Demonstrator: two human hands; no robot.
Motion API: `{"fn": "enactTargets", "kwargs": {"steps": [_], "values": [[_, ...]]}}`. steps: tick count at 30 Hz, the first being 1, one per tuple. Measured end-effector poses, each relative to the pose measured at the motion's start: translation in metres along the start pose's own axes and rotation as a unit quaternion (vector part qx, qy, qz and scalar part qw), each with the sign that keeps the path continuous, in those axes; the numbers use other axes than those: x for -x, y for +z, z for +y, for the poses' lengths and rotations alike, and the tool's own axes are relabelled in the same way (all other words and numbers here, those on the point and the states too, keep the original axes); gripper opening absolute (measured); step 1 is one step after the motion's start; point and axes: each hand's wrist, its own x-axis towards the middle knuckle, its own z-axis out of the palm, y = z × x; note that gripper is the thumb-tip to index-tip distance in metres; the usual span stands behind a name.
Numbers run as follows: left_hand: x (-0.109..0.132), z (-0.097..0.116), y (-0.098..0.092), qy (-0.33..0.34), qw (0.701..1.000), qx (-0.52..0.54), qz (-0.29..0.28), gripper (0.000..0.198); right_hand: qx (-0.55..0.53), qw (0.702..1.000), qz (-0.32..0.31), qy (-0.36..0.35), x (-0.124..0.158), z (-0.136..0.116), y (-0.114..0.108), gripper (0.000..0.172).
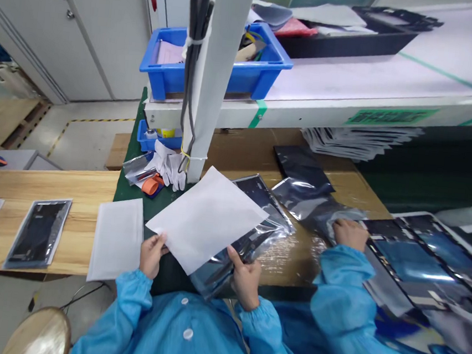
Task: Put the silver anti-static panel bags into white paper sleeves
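A white sheet (211,219) is tilted in front of me, and my left hand (153,255) pinches its left corner. My right hand (246,278) closes on the near edge of a clear plastic bag with a dark flat panel (255,190) inside, its thumb at the sheet's lower right edge. Part of the bagged panel is hidden under the sheet. Left of my left hand lies a stack of white sheets (117,238).
A co-worker's hand (351,233) touches plastic film at right, near several dark panels (416,253). Another bagged panel (39,230) lies on the wooden table. A white post (216,80) stands before me, beside a blue bin (254,76). White gloves (168,165) lie at its foot.
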Motion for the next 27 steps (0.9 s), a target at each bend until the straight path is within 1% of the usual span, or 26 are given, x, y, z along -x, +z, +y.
{"fn": "enactTargets", "kwargs": {"steps": [2, 4, 7, 10, 13, 17, 18, 19, 20, 21, 22, 23, 24, 26, 27], "values": [[0.000, 0.000, -0.002, -0.043, 0.998, 0.039, -0.035, 0.042, -0.037, 0.999, 0.025, 0.011, 0.001, 0.002, 0.000, 0.036], [0.002, -0.001, -0.006, -0.071, 0.994, 0.062, -0.054, 0.040, -0.065, 0.996, 0.056, 0.030, 0.003, 0.005, 0.000, 0.036], [0.009, -0.007, -0.007, -0.072, 0.993, 0.056, -0.074, 0.039, -0.083, 0.992, 0.080, 0.055, 0.009, 0.009, 0.004, 0.035], [0.018, -0.013, -0.003, -0.073, 0.991, 0.027, -0.107, 0.044, -0.099, 0.992, 0.062, 0.054, 0.014, 0.010, 0.010, 0.035], [0.028, -0.021, 0.005, -0.083, 0.989, 0.001, -0.120, 0.047, -0.120, 0.990, 0.041, 0.057, 0.017, 0.008, 0.020, 0.037], [0.043, -0.038, 0.009, -0.128, 0.974, -0.030, -0.182, 0.048, -0.106, 0.993, 0.045, 0.026, 0.015, 0.002, 0.031, 0.035], [0.045, -0.041, 0.008, -0.144, 0.970, -0.054, -0.191, 0.050, -0.092, 0.995, 0.043, 0.012, 0.014, 0.001, 0.032, 0.034], [0.045, -0.043, 0.005, -0.156, 0.965, -0.094, -0.189, 0.051, -0.072, 0.996, 0.043, -0.003, 0.014, 0.001, 0.032, 0.034], [0.044, -0.043, 0.002, -0.154, 0.961, -0.148, -0.177, 0.052, -0.047, 0.998, 0.044, -0.019, 0.013, 0.001, 0.031, 0.034], [0.042, -0.040, 0.000, -0.130, 0.956, -0.209, -0.157, 0.051, -0.018, 0.998, 0.045, -0.036, 0.013, 0.002, 0.030, 0.034], [0.040, -0.036, -0.002, -0.080, 0.951, -0.269, -0.131, 0.050, 0.009, 0.997, 0.045, -0.055, 0.013, 0.003, 0.029, 0.034], [0.037, -0.030, 0.000, -0.005, 0.942, -0.318, -0.105, 0.050, 0.032, 0.996, 0.044, -0.075, 0.014, 0.005, 0.029, 0.034], [0.036, -0.022, 0.004, 0.085, 0.928, -0.353, -0.085, 0.048, 0.047, 0.993, 0.040, -0.097, 0.016, 0.008, 0.029, 0.033], [0.037, -0.005, 0.020, 0.263, 0.881, -0.388, -0.070, 0.037, 0.055, 0.989, 0.019, -0.137, 0.018, 0.011, 0.032, 0.030], [0.039, 0.003, 0.032, 0.336, 0.852, -0.395, -0.069, 0.030, 0.042, 0.988, 0.024, -0.144, 0.018, 0.011, 0.034, 0.028]]}}
